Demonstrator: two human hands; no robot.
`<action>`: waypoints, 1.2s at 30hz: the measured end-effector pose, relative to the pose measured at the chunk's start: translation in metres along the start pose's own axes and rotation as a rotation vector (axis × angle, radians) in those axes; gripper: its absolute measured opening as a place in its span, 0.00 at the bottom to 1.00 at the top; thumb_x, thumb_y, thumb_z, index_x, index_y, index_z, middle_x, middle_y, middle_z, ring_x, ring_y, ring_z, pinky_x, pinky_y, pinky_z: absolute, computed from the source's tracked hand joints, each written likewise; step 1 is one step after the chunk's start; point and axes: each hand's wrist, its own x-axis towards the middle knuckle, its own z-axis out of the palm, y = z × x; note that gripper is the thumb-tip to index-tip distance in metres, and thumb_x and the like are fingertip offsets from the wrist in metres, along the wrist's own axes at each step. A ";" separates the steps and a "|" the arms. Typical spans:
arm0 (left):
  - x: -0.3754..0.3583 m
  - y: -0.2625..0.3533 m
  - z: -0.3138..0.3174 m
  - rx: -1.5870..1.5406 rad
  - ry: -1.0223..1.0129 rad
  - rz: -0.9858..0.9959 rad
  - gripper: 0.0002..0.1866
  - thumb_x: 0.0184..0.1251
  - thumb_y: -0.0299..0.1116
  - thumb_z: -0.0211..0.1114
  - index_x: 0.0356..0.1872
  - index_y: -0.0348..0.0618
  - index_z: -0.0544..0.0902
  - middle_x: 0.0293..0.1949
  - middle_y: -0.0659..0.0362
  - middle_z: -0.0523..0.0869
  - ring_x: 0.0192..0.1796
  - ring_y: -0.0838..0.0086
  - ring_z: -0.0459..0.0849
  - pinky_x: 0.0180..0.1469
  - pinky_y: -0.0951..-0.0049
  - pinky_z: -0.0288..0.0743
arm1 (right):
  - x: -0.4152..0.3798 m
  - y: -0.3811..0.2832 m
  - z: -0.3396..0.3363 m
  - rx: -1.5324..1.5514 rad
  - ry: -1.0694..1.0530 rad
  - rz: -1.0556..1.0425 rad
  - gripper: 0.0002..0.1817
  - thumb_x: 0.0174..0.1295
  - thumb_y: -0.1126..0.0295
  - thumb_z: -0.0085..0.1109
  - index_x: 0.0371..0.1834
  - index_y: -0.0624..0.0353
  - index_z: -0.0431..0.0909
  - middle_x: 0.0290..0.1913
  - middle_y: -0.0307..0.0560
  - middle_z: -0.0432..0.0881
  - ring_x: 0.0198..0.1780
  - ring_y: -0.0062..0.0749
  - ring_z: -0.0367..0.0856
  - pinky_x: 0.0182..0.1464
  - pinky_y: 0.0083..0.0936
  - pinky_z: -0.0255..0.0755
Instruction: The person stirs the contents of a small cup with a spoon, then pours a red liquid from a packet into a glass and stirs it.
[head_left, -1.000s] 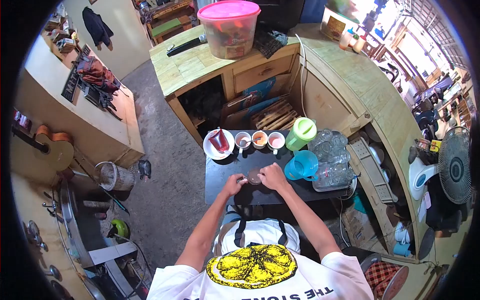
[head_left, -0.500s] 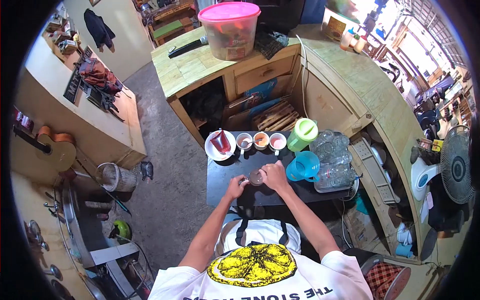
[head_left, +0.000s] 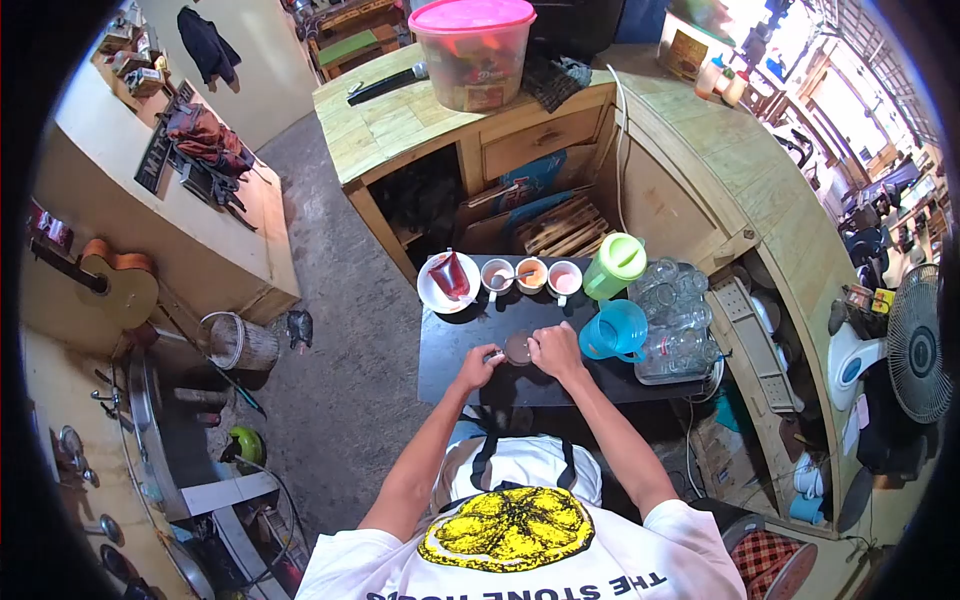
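Note:
A small round, brownish thing (head_left: pixel 518 348), perhaps a cup or glass seen from above, is between my hands over the near part of the dark table (head_left: pixel 450 345). My left hand (head_left: pixel 481 366) has its fingers closed at its left side. On the right side, my right hand (head_left: pixel 556 352) grips it with curled fingers. Behind them stand a white bowl (head_left: pixel 431 296) with a bag of red liquid (head_left: pixel 452 278), a white cup (head_left: pixel 495 268), a cup with orange contents and a spoon (head_left: pixel 531 272), and a cup with pink contents (head_left: pixel 564 280).
Right of my hands stand a blue pitcher (head_left: pixel 615 328), a green lidded pitcher (head_left: pixel 617 265) and several clear glasses (head_left: pixel 672 335) on a tray. A wooden counter (head_left: pixel 365 130) holding a pink-lidded tub (head_left: pixel 470 60) rises behind the table. A fan (head_left: pixel 915 345) is far right.
The whole view has shifted slightly, with the scene sitting a little to the right. Both hands stay at the round thing, its brownish top showing more now.

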 end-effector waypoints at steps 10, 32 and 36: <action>0.003 -0.013 0.007 0.021 0.002 0.029 0.11 0.68 0.35 0.63 0.41 0.38 0.85 0.36 0.46 0.88 0.42 0.53 0.87 0.48 0.59 0.77 | -0.007 0.001 0.003 0.003 0.105 0.021 0.12 0.58 0.64 0.63 0.22 0.60 0.85 0.25 0.53 0.84 0.29 0.50 0.82 0.39 0.43 0.69; 0.007 -0.018 0.001 0.149 -0.001 0.030 0.14 0.65 0.37 0.66 0.45 0.40 0.87 0.41 0.43 0.88 0.47 0.46 0.87 0.49 0.55 0.78 | -0.019 -0.005 0.000 0.058 0.010 0.026 0.12 0.59 0.64 0.62 0.24 0.59 0.85 0.26 0.53 0.85 0.31 0.49 0.84 0.42 0.45 0.72; 0.007 -0.009 -0.005 0.133 -0.071 -0.041 0.13 0.65 0.38 0.66 0.44 0.42 0.88 0.38 0.47 0.90 0.42 0.50 0.88 0.47 0.56 0.79 | -0.010 -0.010 -0.008 -0.008 0.106 0.065 0.13 0.60 0.64 0.61 0.24 0.59 0.85 0.27 0.52 0.85 0.30 0.47 0.83 0.41 0.42 0.70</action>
